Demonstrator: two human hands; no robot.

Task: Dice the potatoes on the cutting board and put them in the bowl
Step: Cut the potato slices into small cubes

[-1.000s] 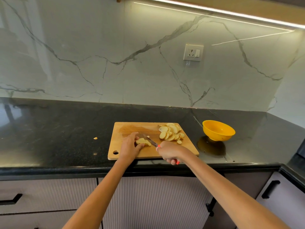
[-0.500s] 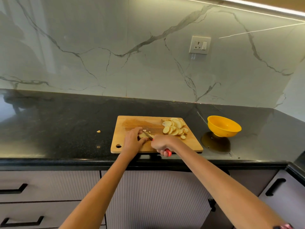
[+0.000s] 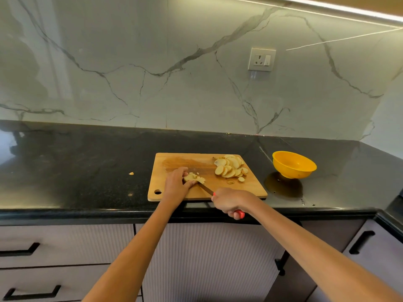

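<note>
We are working at the black speckled stone counter, glossy enough to be mirroring the veined marble wall. The flat wooden cutting board is lying at the counter's front edge, its near left corner pierced by a hanging hole. Toward the counter's right end the round yellow bowl, smooth like plastic, is still sitting with nothing visible inside.

A second ago our knife was set across the small stack of pieces; now we are drawing its blade back toward the board's front edge, and loose pale dice are spreading beside our fingers. So the dicing is advancing, though the pile of round potato slices at the board's far right corner is still waiting.

Our left hand is curling over and pinching the stack. Our right hand is wrapping tightly round the red handle. A tiny scrap is lying on the counter left of the board.
</note>
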